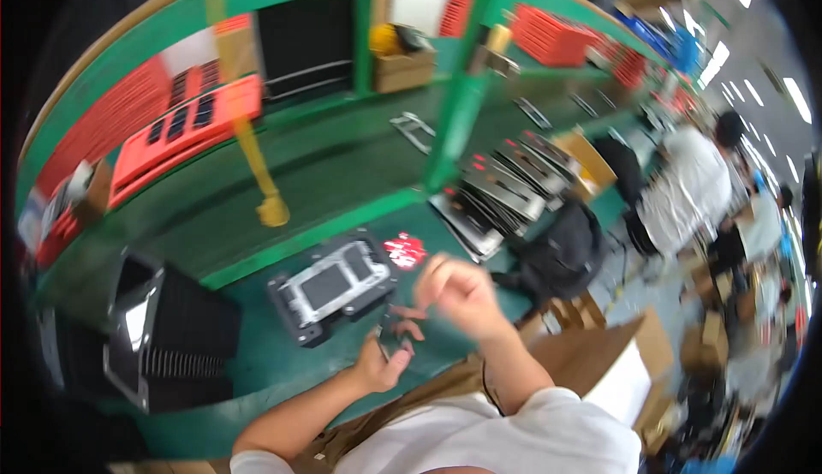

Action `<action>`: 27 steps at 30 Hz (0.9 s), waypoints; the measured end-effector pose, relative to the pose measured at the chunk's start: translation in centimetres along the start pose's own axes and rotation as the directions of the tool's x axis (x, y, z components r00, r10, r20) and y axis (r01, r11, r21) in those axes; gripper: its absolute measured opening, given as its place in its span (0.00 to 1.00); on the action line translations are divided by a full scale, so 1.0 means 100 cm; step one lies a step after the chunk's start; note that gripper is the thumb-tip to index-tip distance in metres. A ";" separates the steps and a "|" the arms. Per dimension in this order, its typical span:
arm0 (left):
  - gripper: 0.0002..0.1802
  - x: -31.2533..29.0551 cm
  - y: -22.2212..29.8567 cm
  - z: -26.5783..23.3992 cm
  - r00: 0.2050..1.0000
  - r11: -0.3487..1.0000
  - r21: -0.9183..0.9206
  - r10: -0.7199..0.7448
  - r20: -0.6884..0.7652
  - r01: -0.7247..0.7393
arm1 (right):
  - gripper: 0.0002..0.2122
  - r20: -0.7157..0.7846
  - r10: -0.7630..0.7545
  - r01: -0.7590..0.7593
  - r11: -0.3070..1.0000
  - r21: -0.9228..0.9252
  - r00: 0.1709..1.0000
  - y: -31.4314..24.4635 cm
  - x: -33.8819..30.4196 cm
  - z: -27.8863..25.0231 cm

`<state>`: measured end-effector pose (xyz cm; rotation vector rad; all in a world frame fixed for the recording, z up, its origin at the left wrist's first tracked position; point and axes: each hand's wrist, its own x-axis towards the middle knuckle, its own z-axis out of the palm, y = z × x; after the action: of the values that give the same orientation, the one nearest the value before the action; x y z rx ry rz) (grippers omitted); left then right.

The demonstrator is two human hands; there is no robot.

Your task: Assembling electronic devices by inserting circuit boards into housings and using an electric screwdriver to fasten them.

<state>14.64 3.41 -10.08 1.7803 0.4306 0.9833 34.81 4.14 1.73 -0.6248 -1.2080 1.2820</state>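
My left hand (pixel 385 357) is closed round a thin, dark, glossy panel (pixel 393 333), held tilted above the front of the green bench, fingers on one side and thumb on the other. To its right my right hand (pixel 461 294) is raised, smeared by motion. Its fingers are curled in, and whatever lies between them cannot be made out. Just beyond the hands a black fixture (pixel 313 329) carries a silver frame (pixel 358 262) with dark rectangular areas. A small heap of red and white pieces (pixel 404 251) lies beside the fixture, near my right hand.
Black slotted bins (pixel 193 337) stand at the left. Stacked dark flat panels (pixel 505 187) and a black bag (pixel 565 251) occupy the right side. A green post (pixel 467 97) rises behind the fixture; a yellow hanging piece (pixel 272 210) is left of it. Cardboard boxes (pixel 591 350) and co-workers (pixel 689 174) are further right.
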 end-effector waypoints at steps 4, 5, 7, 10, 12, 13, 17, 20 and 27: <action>0.31 0.007 0.027 0.005 0.994 0.928 -0.373 -0.024 -0.110 -0.019 | 0.09 -0.167 0.077 -0.157 0.827 -0.540 0.983 0.064 0.060 -0.054; 0.34 0.009 0.026 0.004 0.995 0.931 -0.362 0.003 -0.097 -0.038 | 0.08 -0.116 0.133 -0.171 0.550 -0.818 0.984 0.083 0.066 -0.070; 0.38 0.008 0.022 0.003 0.995 0.933 -0.354 0.030 -0.091 -0.061 | 0.08 -0.067 0.112 -0.110 0.435 -0.894 0.991 0.080 0.075 -0.059; 0.44 0.008 0.016 -0.004 0.989 0.866 -0.500 -0.056 -0.135 -0.019 | 0.07 0.019 0.058 0.007 0.203 -0.979 0.998 0.053 0.090 -0.040; 0.44 0.015 0.025 -0.007 0.984 0.856 -0.518 -0.089 -0.157 -0.005 | 0.07 0.049 -0.180 0.091 0.237 -0.967 0.982 0.014 0.104 -0.029; 0.44 0.023 0.034 -0.008 0.977 0.839 -0.544 -0.122 -0.174 0.008 | 0.07 0.037 -0.188 0.082 0.241 -0.967 0.981 -0.006 0.108 -0.019; 0.47 0.047 0.091 -0.032 0.982 0.758 -0.649 -0.162 -0.101 0.058 | 0.09 0.226 -0.117 0.239 0.714 -0.658 0.967 -0.080 0.103 0.019; 0.54 0.059 0.126 -0.067 0.995 0.777 -0.628 -0.092 -0.037 0.048 | 0.15 0.409 -0.049 0.240 0.870 -0.430 0.911 -0.104 0.103 0.035; 0.52 0.075 0.185 -0.092 0.722 0.793 -0.570 -0.265 -0.639 -0.214 | 0.20 0.775 0.343 -0.064 0.928 -0.367 0.531 -0.095 0.116 0.058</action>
<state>9.17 6.20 11.00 0.7488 0.5159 1.5649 31.39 11.16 15.76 -0.3486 -2.2172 1.6970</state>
